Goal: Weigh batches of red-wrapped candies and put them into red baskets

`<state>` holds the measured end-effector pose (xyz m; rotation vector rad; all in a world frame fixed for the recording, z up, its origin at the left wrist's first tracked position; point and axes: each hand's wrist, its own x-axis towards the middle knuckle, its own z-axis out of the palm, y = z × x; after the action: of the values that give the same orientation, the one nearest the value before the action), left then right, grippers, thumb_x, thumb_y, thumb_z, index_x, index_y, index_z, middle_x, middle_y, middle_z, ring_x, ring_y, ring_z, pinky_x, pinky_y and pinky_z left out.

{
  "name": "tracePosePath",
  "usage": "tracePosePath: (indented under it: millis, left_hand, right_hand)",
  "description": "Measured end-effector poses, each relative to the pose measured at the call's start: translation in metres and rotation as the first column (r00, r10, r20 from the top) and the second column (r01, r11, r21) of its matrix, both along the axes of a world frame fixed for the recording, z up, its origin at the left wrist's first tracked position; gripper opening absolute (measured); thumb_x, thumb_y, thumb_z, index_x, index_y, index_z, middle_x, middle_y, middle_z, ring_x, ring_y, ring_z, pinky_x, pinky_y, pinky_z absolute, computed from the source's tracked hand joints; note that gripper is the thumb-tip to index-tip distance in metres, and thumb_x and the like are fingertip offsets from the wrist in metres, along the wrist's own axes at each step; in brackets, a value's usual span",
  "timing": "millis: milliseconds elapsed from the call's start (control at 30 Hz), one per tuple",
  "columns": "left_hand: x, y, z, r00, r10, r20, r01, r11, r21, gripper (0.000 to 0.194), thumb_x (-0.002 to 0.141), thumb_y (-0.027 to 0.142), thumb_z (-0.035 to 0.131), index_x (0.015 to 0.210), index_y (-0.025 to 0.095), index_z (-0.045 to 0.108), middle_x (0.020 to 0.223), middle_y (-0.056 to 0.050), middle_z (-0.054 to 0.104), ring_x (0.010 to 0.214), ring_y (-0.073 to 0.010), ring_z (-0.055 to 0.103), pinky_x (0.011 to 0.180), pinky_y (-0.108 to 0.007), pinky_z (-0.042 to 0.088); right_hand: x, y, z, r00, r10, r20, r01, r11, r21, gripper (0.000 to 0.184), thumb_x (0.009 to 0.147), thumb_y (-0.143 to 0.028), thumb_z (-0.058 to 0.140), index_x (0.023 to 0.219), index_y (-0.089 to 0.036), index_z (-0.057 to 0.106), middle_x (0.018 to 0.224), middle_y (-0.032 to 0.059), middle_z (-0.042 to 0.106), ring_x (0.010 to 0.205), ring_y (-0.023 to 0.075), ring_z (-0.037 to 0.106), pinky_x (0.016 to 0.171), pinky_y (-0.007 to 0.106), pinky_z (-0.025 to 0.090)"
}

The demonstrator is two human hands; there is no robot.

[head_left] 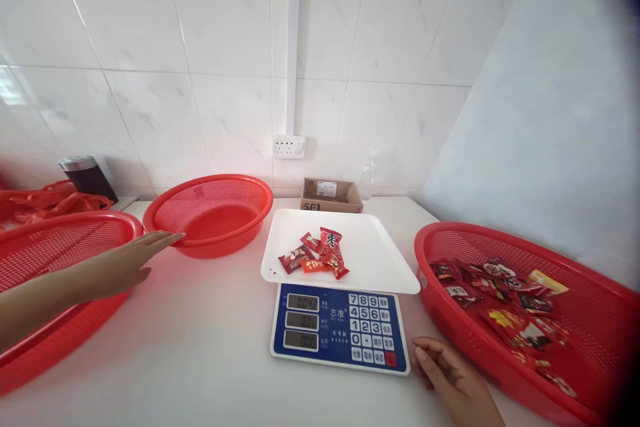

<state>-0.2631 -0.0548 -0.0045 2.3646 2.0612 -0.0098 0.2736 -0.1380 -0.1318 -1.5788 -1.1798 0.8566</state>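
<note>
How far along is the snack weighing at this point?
Done: a few snack packets lie on the scale's white tray. In hand: nothing held; the left hand reaches the empty round basket, the right hand rests by the scale. Left: many packets in the right basket.

Bright, even, soft-shadowed light; wide-angle bending at the edges, dark vignette right, slight softness.

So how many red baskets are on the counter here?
3: one at far left under the left forearm, one round behind the scale, one at right holding snack packets.
</note>
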Motion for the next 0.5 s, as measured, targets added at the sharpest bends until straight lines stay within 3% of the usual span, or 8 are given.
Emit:
tracePosePath:
  millis: [167, 267, 400, 500]
  left_hand:
    - [0.034, 0.001, 0.007, 0.996, -0.081, -0.029, 0.080, 0.996, -0.031, 0.044, 0.083, 0.045, 0.033, 0.121, 0.033, 0.052, 0.131, -0.001, 0.050, 0.127, -0.0272, 0.037, 0.109, -0.051, 0.018]
    - [0.071, -0.005, 0.005, 0.996, -0.088, 0.006, 0.088, 0.996, -0.032, 0.049, 0.083, 0.046, 0.031, 0.127, 0.033, 0.047, 0.134, -0.003, 0.048, 0.130, -0.0285, 0.031, 0.110, -0.055, 0.010]
    - [0.130, -0.007, 0.004, 0.980, -0.165, 0.109, 0.165, 0.986, 0.013, 0.056, 0.083, 0.052, 0.031, 0.132, 0.029, 0.040, 0.140, -0.003, 0.040, 0.135, -0.0263, 0.022, 0.111, -0.050, 0.014]
    - [0.176, -0.002, 0.008, 0.932, -0.292, 0.215, 0.295, 0.955, 0.021, 0.053, 0.084, 0.052, 0.032, 0.130, 0.028, 0.042, 0.136, -0.005, 0.044, 0.129, -0.0241, 0.034, 0.105, -0.043, 0.031]
  right_hand:
    - [0.005, 0.009, 0.001, 0.999, 0.016, -0.036, -0.017, 0.999, -0.027, 0.042, 0.060, -0.056, 0.061, 0.082, -0.020, 0.064, 0.063, 0.0021, 0.063, 0.056, 0.0167, 0.056, 0.050, 0.026, 0.047]
    - [0.004, 0.012, -0.001, 0.999, -0.016, -0.028, 0.015, 0.999, -0.030, 0.044, 0.061, -0.057, 0.060, 0.084, -0.020, 0.064, 0.067, 0.0035, 0.066, 0.057, 0.0174, 0.058, 0.049, 0.026, 0.047]
    - [0.001, 0.013, -0.007, 1.000, 0.019, -0.017, -0.018, 1.000, 0.012, 0.041, 0.066, -0.055, 0.060, 0.086, -0.019, 0.065, 0.084, 0.0074, 0.070, 0.074, 0.0213, 0.064, 0.062, 0.028, 0.052]
    - [0.001, 0.013, -0.012, 0.999, 0.043, -0.002, -0.042, 0.998, 0.045, 0.038, 0.068, -0.053, 0.059, 0.086, -0.019, 0.065, 0.089, 0.0088, 0.070, 0.084, 0.0229, 0.064, 0.071, 0.030, 0.052]
